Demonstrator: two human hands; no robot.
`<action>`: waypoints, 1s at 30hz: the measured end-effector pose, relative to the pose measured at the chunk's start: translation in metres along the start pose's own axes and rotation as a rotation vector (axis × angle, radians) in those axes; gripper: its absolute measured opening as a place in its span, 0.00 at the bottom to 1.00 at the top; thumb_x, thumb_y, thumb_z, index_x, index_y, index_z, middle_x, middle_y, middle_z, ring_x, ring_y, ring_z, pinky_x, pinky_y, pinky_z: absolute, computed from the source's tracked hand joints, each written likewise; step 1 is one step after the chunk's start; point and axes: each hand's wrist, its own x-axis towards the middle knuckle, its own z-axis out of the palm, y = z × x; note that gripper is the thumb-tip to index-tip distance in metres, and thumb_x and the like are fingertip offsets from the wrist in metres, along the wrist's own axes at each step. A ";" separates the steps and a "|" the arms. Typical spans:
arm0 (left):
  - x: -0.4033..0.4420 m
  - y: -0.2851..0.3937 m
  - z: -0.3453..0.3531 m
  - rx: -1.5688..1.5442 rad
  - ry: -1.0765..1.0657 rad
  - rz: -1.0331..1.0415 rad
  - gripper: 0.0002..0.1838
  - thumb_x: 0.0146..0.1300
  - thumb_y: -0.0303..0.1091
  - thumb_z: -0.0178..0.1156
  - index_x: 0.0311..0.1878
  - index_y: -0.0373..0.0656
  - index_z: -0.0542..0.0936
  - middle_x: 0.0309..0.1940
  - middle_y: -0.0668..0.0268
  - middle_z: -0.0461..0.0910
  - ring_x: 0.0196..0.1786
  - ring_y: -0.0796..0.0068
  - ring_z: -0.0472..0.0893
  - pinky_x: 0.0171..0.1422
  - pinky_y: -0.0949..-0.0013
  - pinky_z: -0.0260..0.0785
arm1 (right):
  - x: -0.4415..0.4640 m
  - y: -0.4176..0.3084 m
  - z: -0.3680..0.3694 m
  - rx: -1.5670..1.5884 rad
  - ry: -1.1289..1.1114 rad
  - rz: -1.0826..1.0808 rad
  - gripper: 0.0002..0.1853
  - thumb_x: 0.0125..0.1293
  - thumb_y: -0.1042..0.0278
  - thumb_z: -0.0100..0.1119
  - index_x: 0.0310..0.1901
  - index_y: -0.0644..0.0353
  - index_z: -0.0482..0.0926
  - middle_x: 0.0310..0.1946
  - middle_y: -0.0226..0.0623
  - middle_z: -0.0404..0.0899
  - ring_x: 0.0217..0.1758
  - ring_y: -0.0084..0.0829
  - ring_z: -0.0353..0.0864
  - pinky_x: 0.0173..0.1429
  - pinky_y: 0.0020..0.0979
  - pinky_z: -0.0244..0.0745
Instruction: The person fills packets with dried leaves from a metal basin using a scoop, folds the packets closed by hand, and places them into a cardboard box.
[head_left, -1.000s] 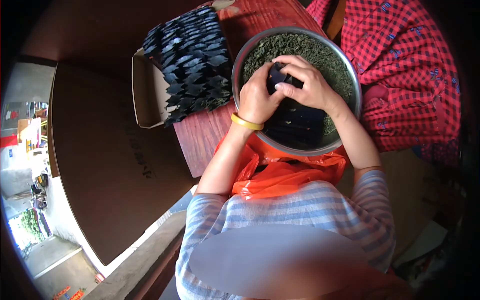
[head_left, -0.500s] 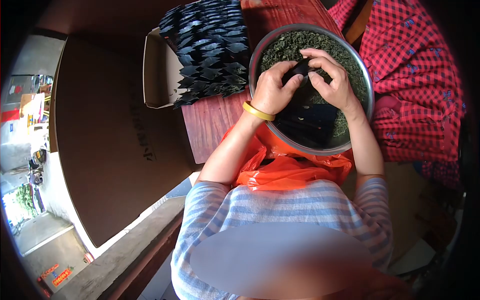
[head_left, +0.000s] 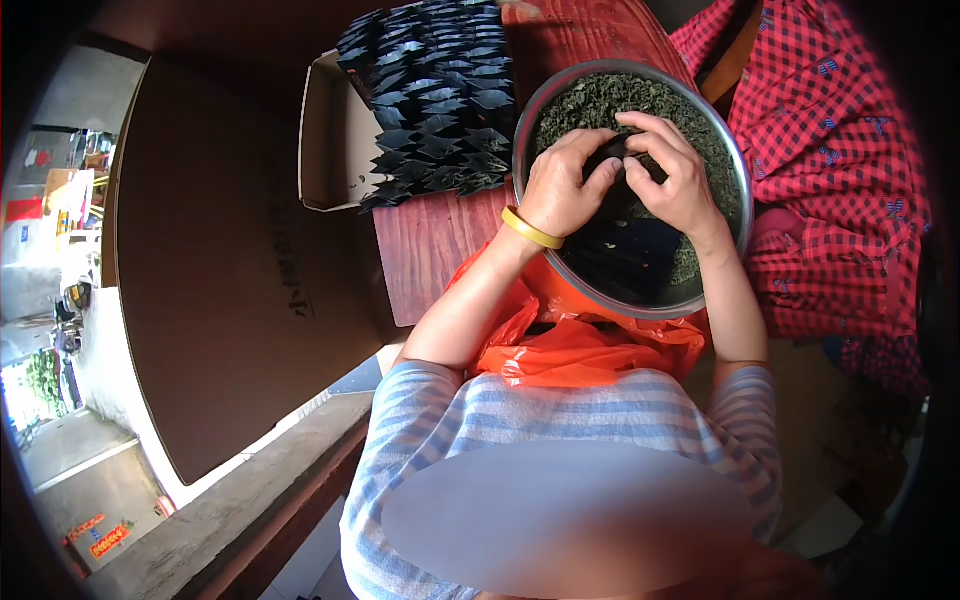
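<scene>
Over a steel bowl [head_left: 745, 190] of dried green leaves [head_left: 640, 95], both hands meet around a small black pouch [head_left: 611, 152]. My left hand [head_left: 570, 182], with a yellow bangle at the wrist, has its thumb and fingers closed on the pouch's left side. From the other side my right hand [head_left: 676, 178] pinches it with curled fingers. Much of the pouch is hidden by the fingers. Several flat black pouches [head_left: 628, 255] lie on the leaves at the near side of the bowl, with a few leaf bits on top.
Rows of black pouches [head_left: 430, 100] stand packed in and beside a shallow cardboard box [head_left: 335, 140] on the reddish wooden table [head_left: 430, 250]. A large cardboard panel [head_left: 210, 280] rises at left. Red plastic bag [head_left: 580, 352] covers my lap; red checked cloth [head_left: 830, 150] hangs at right.
The view has shifted slightly, so the bowl and box sit lower and further right. My fingers have drawn closer around the pouch, and less of it shows.
</scene>
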 end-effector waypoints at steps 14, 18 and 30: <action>-0.002 -0.012 0.006 -0.024 0.123 0.038 0.10 0.64 0.28 0.62 0.47 0.35 0.82 0.38 0.55 0.84 0.41 0.60 0.84 0.46 0.64 0.76 | 0.079 -0.123 -0.014 0.218 0.291 -0.621 0.08 0.63 0.77 0.54 0.41 0.66 0.81 0.48 0.52 0.80 0.56 0.50 0.79 0.59 0.43 0.77; -0.018 -0.027 0.025 0.200 0.329 0.110 0.11 0.66 0.28 0.63 0.51 0.39 0.82 0.39 0.62 0.84 0.41 0.64 0.84 0.47 0.68 0.76 | 0.141 -0.169 0.071 0.304 0.349 -0.687 0.12 0.68 0.61 0.58 0.30 0.57 0.82 0.28 0.39 0.81 0.29 0.35 0.79 0.30 0.37 0.72; 0.000 -0.017 0.006 -0.046 0.001 -0.070 0.10 0.65 0.28 0.63 0.47 0.34 0.82 0.38 0.57 0.84 0.40 0.69 0.84 0.46 0.68 0.75 | 0.021 -0.042 -0.017 0.339 -0.015 0.161 0.16 0.73 0.59 0.54 0.29 0.60 0.78 0.18 0.35 0.77 0.22 0.33 0.80 0.25 0.32 0.70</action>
